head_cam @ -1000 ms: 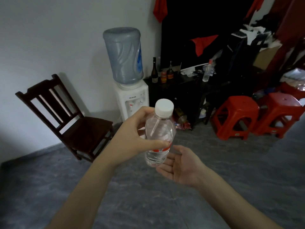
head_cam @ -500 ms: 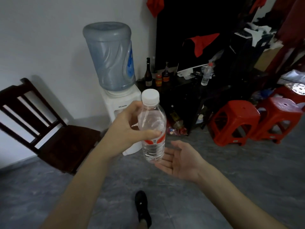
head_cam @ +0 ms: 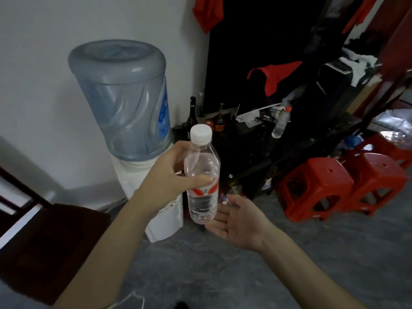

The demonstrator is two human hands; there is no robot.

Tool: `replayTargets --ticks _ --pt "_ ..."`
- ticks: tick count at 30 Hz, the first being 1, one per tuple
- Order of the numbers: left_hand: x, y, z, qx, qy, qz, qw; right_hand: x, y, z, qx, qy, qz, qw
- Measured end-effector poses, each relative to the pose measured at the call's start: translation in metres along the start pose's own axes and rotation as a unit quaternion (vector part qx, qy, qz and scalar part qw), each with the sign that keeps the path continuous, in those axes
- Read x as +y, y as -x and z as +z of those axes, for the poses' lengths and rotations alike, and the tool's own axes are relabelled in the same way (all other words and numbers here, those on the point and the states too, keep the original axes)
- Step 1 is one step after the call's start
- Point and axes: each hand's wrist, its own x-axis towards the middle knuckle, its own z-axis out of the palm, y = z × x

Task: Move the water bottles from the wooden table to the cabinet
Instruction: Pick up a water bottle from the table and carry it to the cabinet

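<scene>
My left hand (head_cam: 166, 175) is wrapped around a clear water bottle (head_cam: 202, 175) with a white cap and a red-and-white label, held upright in the middle of the view. My right hand (head_cam: 239, 221) lies palm up just below and to the right of the bottle's base, fingers apart, holding nothing. A dark cabinet (head_cam: 256, 143) stands behind the bottle. On its top stands another clear water bottle (head_cam: 280, 123) with a red cap, among glass bottles and papers.
A white water dispenser (head_cam: 165, 217) with a big blue jug (head_cam: 124, 97) stands left of the cabinet. A dark wooden chair (head_cam: 44, 241) is at the lower left. Two red plastic stools (head_cam: 316, 186) sit on the grey floor at the right.
The view has moved closer to the dispenser and the cabinet, which look larger now. The bottle stays in my left hand, with my right hand still palm up under it.
</scene>
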Motion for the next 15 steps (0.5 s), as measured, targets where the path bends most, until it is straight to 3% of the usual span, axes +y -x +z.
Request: replayTargets --ticks 15 --pt "-0.051 -0.205 0.043 -0.027 -0.032 -0.048 0.998 -0.167 -0.111 -0.078 0.023 -0.018 0.045 0.999"
